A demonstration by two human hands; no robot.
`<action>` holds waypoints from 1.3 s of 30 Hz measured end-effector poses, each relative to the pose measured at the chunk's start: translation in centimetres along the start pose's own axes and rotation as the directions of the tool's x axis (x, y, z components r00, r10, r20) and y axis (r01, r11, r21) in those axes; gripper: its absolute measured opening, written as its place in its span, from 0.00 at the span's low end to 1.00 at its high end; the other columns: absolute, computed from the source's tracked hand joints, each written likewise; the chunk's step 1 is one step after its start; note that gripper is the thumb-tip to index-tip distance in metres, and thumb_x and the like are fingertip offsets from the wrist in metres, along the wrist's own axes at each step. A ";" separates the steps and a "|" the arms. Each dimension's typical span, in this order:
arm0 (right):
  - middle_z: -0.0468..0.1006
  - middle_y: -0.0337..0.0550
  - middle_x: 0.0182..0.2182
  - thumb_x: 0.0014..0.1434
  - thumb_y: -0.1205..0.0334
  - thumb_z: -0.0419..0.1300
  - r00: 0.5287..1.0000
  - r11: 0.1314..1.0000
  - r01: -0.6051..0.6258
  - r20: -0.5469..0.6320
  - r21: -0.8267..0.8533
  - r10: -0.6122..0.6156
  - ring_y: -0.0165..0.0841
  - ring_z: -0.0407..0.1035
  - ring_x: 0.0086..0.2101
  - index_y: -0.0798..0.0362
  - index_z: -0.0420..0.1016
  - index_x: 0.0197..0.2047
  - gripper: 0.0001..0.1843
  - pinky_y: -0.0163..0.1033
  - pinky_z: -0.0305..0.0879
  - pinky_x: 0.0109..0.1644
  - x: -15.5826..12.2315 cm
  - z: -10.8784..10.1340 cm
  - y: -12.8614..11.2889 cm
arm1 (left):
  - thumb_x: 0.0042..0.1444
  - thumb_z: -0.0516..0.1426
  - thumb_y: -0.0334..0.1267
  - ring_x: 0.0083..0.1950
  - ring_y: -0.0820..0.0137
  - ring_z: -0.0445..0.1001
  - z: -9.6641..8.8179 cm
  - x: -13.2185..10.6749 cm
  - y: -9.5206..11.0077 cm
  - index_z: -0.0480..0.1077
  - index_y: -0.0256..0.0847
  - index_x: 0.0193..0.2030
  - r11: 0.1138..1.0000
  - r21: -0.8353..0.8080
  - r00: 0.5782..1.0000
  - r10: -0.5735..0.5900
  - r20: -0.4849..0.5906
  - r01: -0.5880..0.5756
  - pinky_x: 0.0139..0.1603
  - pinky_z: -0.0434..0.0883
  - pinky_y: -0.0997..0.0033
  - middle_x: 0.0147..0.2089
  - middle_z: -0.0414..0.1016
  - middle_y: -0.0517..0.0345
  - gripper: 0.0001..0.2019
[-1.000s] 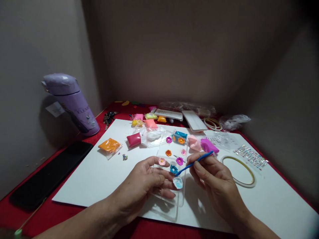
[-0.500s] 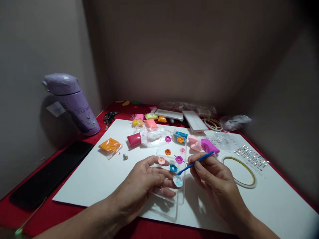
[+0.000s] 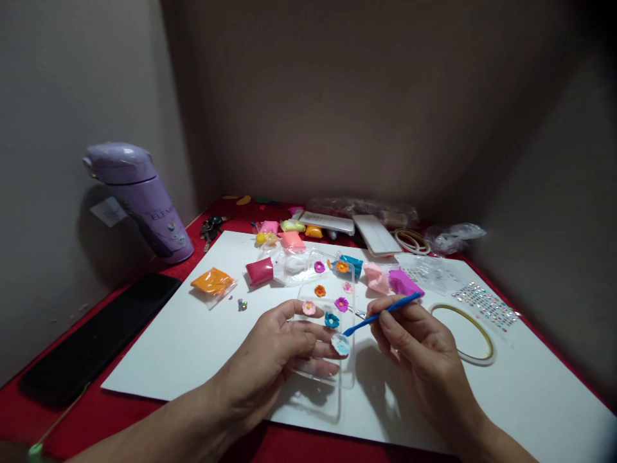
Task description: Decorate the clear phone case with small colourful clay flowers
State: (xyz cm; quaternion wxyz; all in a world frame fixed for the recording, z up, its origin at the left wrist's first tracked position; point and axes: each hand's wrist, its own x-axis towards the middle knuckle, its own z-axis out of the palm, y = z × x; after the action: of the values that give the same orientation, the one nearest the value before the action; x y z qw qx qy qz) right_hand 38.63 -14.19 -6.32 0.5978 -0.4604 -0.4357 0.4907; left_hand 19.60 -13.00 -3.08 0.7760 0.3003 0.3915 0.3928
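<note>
My left hand (image 3: 294, 344) holds a clear phone case (image 3: 348, 366) tilted above the white board, its fingers showing through behind the plastic. Several small clay flowers sit on the case, among them a teal flower (image 3: 331, 320), a magenta flower (image 3: 342, 304), a light pink flower (image 3: 309, 308) and an orange flower (image 3: 320, 291). Lowest on it is a pale blue and white flower (image 3: 340, 344). Between thumb and fingers, my right hand (image 3: 417, 341) grips a blue modelling tool (image 3: 393, 310). The tool's flattened tip is at the upper edge of the pale flower.
On the white board (image 3: 183, 354) lie an orange clay packet (image 3: 213, 283), a red packet (image 3: 259, 271), a purple packet (image 3: 405, 282), a tape roll (image 3: 463, 331) and a rhinestone sheet (image 3: 486, 305). A purple bottle (image 3: 144, 199) and a black phone (image 3: 96, 337) are at the left.
The phone case has shifted slightly left and up, with my left hand's fingers. My right hand and the blue tool have moved a little to the right, the tip still close to the pale flower.
</note>
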 end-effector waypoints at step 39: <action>0.69 0.38 0.25 0.52 0.53 0.67 0.998 0.999 -0.016 -0.062 -0.036 0.014 0.25 0.59 0.23 0.52 0.76 0.35 0.12 0.30 0.55 0.23 0.1 0.1 -0.1 | 0.50 0.58 0.20 0.34 0.68 0.79 0.2 0.0 0.0 0.63 0.34 0.46 1.000 0.007 0.997 0.004 -0.081 -0.003 0.36 0.77 0.70 0.38 0.78 0.46 0.16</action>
State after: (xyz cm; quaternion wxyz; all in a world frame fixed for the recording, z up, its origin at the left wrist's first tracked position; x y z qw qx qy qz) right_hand 38.54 -14.11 -6.19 0.5987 -0.4894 -0.4223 0.4728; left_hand 19.74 -12.99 -2.99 0.7578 0.2876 0.4236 0.4045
